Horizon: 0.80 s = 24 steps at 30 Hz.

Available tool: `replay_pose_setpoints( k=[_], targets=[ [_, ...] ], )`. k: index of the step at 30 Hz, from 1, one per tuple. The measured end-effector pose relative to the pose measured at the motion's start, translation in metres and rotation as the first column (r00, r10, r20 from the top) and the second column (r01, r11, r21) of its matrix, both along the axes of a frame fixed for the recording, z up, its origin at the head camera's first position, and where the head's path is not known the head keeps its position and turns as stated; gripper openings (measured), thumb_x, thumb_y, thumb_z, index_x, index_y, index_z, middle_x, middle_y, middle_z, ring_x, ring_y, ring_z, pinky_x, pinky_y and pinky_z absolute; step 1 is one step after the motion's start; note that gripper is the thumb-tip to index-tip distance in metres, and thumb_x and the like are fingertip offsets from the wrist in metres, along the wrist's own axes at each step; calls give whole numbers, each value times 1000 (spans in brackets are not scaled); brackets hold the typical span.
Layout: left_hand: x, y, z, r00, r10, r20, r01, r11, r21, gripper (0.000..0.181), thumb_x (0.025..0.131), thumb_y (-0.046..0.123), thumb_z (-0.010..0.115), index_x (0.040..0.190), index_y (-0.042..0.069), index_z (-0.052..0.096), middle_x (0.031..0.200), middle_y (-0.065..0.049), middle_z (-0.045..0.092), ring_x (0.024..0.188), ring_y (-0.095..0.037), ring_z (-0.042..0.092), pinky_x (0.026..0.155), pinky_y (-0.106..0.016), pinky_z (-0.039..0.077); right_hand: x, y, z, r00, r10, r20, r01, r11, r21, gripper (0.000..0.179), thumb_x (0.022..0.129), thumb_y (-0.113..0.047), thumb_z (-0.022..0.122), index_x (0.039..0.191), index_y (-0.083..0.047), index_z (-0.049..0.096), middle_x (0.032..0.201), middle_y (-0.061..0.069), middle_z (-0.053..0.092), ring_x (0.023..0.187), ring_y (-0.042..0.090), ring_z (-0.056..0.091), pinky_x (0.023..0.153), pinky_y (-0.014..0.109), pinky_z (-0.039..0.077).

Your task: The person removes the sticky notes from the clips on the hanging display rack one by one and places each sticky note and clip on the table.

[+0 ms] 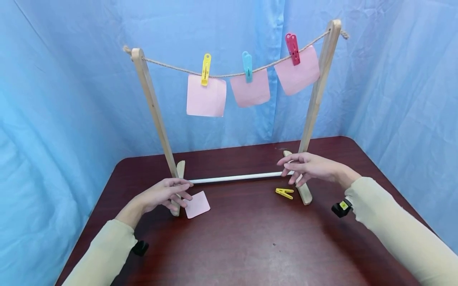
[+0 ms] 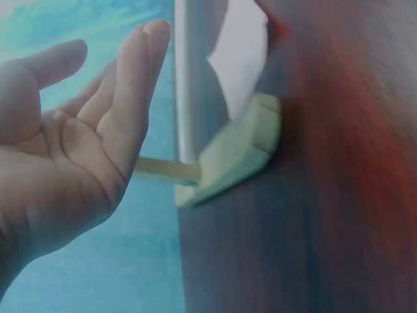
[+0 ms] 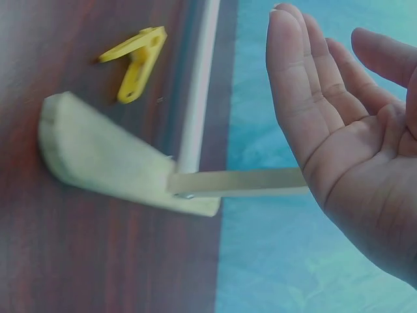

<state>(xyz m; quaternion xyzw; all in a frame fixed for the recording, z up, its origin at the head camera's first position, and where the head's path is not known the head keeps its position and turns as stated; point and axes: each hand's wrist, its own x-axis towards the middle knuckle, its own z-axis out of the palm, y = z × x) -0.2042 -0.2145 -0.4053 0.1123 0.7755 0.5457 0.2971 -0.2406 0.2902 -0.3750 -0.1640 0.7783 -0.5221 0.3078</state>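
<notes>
My left hand, fingers loosely bent and holding nothing, hovers by the left foot of the wooden stand. Just past its fingertips a pink paper square lies on the table. My right hand hangs over the stand's right foot, also with nothing in it. Below its fingers lies a yellow clothespin. On the rope above hang three pink papers, held by a yellow clothespin, a blue clothespin and a red clothespin.
Two wooden posts carry the rope, and a white rod joins their feet low down. The stand is on a dark red-brown table with rounded back corners. Blue cloth hangs behind and at both sides.
</notes>
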Motion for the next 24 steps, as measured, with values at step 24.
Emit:
replay_pose_setpoints(
  k=[24],
  targets=[
    [-15, 40, 65, 994, -93, -65, 98, 992, 82, 45, 104, 32, 60, 142, 9, 55, 120, -20, 69, 98, -32, 71, 82, -48, 60, -3, -43, 73, 990, 51, -133, -60, 996, -66, 43, 107, -27, 56, 145, -7, 50, 125, 22, 60, 99, 41, 66, 82, 53, 59]
  ],
)
